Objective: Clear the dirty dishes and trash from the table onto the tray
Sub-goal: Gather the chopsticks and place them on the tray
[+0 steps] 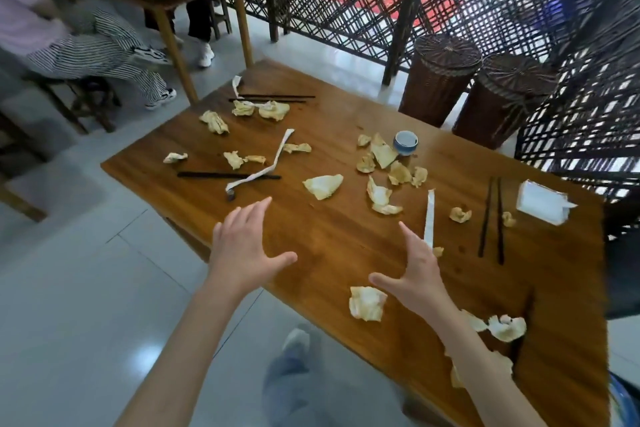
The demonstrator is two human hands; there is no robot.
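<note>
Both hands, left hand (242, 246) and right hand (414, 274), hover spread above the table (332, 246) edge.

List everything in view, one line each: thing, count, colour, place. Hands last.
Table: one, brown wood, centre.
Crumpled napkins: about twenty, cream, scattered over the table.
Chopsticks: three pairs plainly visible, black, far end, left, right.
Paper sleeves: three, white, near the chopsticks.
Teacup: one, blue-white, far right.
Napkin pack: one, white, right edge.
Wicker stools: two, dark brown, beyond the table.
Left hand: open, above the table.
Right hand: open, above the table.
</note>
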